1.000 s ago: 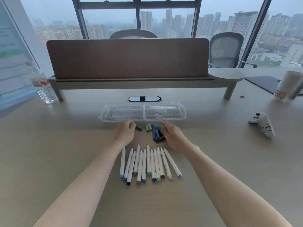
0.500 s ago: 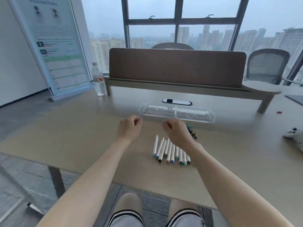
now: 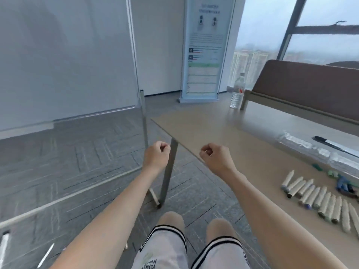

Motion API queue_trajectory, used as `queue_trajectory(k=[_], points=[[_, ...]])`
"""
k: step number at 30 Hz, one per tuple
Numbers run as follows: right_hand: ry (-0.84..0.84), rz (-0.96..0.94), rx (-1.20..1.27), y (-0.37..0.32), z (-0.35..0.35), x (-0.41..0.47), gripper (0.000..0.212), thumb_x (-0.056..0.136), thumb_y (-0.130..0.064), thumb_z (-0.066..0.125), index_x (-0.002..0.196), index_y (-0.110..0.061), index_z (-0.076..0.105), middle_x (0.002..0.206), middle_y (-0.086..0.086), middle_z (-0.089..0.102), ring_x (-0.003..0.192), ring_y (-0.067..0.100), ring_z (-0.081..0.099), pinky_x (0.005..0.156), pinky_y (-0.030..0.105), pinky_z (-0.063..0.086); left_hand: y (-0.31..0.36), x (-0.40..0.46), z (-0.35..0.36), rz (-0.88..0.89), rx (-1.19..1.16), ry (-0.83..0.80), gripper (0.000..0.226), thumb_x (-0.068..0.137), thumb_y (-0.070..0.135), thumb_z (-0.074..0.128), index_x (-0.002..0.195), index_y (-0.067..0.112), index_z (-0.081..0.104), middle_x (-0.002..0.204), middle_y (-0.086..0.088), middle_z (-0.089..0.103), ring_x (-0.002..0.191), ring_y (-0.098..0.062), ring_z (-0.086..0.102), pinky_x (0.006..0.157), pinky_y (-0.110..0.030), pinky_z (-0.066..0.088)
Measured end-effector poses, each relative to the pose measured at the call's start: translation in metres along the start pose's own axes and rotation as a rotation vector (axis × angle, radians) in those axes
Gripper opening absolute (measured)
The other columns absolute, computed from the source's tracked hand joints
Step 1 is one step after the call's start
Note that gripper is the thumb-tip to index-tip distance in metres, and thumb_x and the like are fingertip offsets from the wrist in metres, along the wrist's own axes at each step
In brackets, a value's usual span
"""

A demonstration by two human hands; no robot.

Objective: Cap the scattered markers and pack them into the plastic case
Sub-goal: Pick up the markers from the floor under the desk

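A row of several white uncapped markers (image 3: 318,199) lies on the tan table at the right edge of the head view. Loose caps, green and blue (image 3: 343,183), lie just beyond them. The clear plastic case (image 3: 303,144) stretches blurred along the table behind. My left hand (image 3: 156,154) hovers off the table's left corner, over the floor, fingers curled into a fist with nothing seen in it. My right hand (image 3: 213,156) hangs over the table's near edge, also curled, nothing visible inside. Both hands are far left of the markers.
A water bottle (image 3: 237,92) stands at the table's far corner by a brown divider panel (image 3: 310,86). A standing poster (image 3: 204,49) and a glass partition (image 3: 68,74) are on the left. The table leg (image 3: 168,175) and my knees are below.
The view has swung sharply to the left. Both hands left the caps by the case, pulled back and curled into fists, and now sit at the table's left corner.
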State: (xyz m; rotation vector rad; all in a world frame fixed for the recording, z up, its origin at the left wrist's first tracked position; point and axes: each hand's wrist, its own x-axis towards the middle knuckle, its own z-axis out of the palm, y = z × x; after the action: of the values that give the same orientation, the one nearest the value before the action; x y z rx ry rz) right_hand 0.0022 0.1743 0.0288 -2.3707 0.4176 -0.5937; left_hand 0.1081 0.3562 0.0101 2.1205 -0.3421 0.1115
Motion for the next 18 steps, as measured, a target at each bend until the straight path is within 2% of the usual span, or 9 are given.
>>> queue_trajectory(k=[4,8,10,13,18], points=[[-0.116,-0.044,0.035,-0.028,0.041,-0.001,0.009,0.089,-0.023,0.067,0.092,-0.017,0.072,0.068,-0.011,0.061,0.062,0.006,0.056,0.060,0.019,0.041,-0.047,-0.012,-0.047,-0.126,-0.015,0.060,0.018,0.098,0.029,0.055,0.099,0.017,0.069,0.090,0.002,0.070,0.087,-0.021,0.064,0.075,-0.033,0.052],[-0.260,-0.119,0.026,-0.058,0.079,-0.004,0.011,0.091,-0.027,0.066,0.091,-0.017,0.071,0.076,-0.005,0.069,0.070,0.013,0.066,0.061,0.023,0.051,-0.086,-0.028,-0.087,-0.180,-0.003,0.137,0.017,0.098,0.028,0.055,0.096,0.017,0.067,0.086,0.002,0.070,0.075,-0.016,0.061,0.059,-0.026,0.043],[-0.304,-0.132,0.041,-0.069,0.098,-0.007,0.013,0.091,-0.028,0.066,0.091,-0.015,0.072,0.078,-0.002,0.071,0.075,0.016,0.068,0.068,0.031,0.057,-0.102,-0.036,-0.102,-0.216,0.000,0.156,0.018,0.099,0.028,0.054,0.097,0.016,0.067,0.088,0.000,0.070,0.075,-0.015,0.061,0.059,-0.027,0.045],[-0.362,-0.154,0.048,-0.081,0.120,-0.012,0.013,0.091,-0.028,0.067,0.088,-0.016,0.072,0.077,-0.002,0.071,0.073,0.017,0.069,0.070,0.034,0.060,-0.119,-0.045,-0.119,-0.258,-0.018,0.188,0.017,0.098,0.028,0.054,0.096,0.017,0.067,0.087,0.000,0.070,0.079,-0.019,0.064,0.070,-0.034,0.053],[-0.455,-0.146,0.049,-0.090,0.152,-0.016,0.014,0.091,-0.028,0.066,0.083,-0.017,0.069,0.074,-0.001,0.071,0.066,0.015,0.066,0.069,0.032,0.059,-0.151,-0.061,-0.136,-0.311,-0.017,0.205,0.014,0.098,0.026,0.055,0.095,0.018,0.067,0.087,0.001,0.069,0.080,-0.018,0.063,0.063,-0.029,0.046]])
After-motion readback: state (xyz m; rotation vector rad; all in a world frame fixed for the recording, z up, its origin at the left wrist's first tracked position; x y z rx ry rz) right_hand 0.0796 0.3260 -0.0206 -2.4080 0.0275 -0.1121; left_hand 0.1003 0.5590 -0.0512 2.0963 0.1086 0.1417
